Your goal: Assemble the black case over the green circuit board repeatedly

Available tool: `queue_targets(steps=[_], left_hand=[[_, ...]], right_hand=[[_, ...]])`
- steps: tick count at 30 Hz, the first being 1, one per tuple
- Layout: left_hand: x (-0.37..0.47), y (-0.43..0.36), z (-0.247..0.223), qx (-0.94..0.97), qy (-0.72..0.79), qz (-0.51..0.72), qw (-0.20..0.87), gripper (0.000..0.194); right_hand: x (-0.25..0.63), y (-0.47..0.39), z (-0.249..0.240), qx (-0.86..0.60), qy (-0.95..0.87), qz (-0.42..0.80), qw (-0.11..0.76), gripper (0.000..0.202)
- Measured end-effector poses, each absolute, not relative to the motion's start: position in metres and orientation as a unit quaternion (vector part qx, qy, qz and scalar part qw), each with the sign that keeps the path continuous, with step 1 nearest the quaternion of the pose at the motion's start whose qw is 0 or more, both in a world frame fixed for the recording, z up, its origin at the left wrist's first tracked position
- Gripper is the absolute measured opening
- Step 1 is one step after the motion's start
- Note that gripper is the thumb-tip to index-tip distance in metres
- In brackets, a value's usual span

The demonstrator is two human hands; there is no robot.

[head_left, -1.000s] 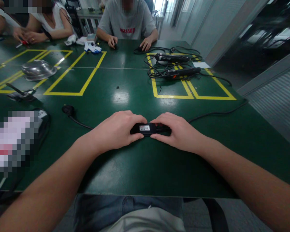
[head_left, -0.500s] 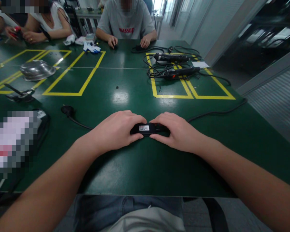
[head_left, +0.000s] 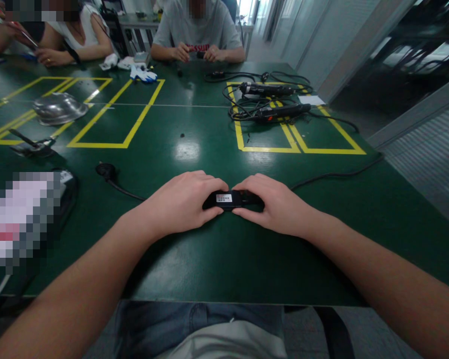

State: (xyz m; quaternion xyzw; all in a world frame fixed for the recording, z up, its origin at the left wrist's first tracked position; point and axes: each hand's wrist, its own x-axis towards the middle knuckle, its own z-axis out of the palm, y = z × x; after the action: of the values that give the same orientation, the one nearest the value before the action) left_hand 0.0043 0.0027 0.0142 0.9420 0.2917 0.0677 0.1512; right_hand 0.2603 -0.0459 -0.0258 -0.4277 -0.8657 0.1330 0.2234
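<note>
A small black power adapter (head_left: 232, 199) with a white printed label lies low over the table in front of me. My left hand (head_left: 185, 202) is closed on its left end, thumb at the near side and fingers at the far side. At the other end, my right hand (head_left: 273, 203) grips it the same way; the palms hide parts of it. From behind my left hand a black cord leads to a three-pin plug (head_left: 105, 170) on the tabletop. Another black cable (head_left: 333, 174) runs off from my right hand to the right edge.
Beyond my hands, two black electric screwdrivers (head_left: 280, 110) lie among coiled cables inside yellow tape. Left are a metal bowl (head_left: 60, 108), a dark metal tool (head_left: 33, 144) and a blurred-out device (head_left: 20, 219). Blue-white gloves (head_left: 143, 75) lie farther back. Co-workers sit opposite, one (head_left: 198, 30) in grey.
My hands and the adapter stay almost still. The co-worker opposite has lifted both hands from the table and brought them together around a small dark thing. Another person's hands at far left moved.
</note>
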Motion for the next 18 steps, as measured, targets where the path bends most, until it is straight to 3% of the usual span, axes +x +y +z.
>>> queue_targets(steps=[6,10,12,18], left_hand=[[0.003,0.002,0.013,0.945,0.282,0.075,0.148,0.026],[0.005,0.001,0.013,0.940,0.301,0.098,0.130,0.031],[0.006,0.002,0.013,0.931,0.330,0.108,0.110,0.029],[0.006,0.011,0.005,0.906,0.410,0.077,0.075,0.023]], right_hand=[[0.260,-0.046,-0.027,-0.422,-0.868,0.132,0.226,0.027],[0.261,-0.049,-0.032,-0.451,-0.839,0.160,0.259,0.057],[0.261,-0.050,-0.033,-0.463,-0.825,0.169,0.277,0.061],[0.259,-0.049,-0.028,-0.464,-0.835,0.157,0.251,0.025]])
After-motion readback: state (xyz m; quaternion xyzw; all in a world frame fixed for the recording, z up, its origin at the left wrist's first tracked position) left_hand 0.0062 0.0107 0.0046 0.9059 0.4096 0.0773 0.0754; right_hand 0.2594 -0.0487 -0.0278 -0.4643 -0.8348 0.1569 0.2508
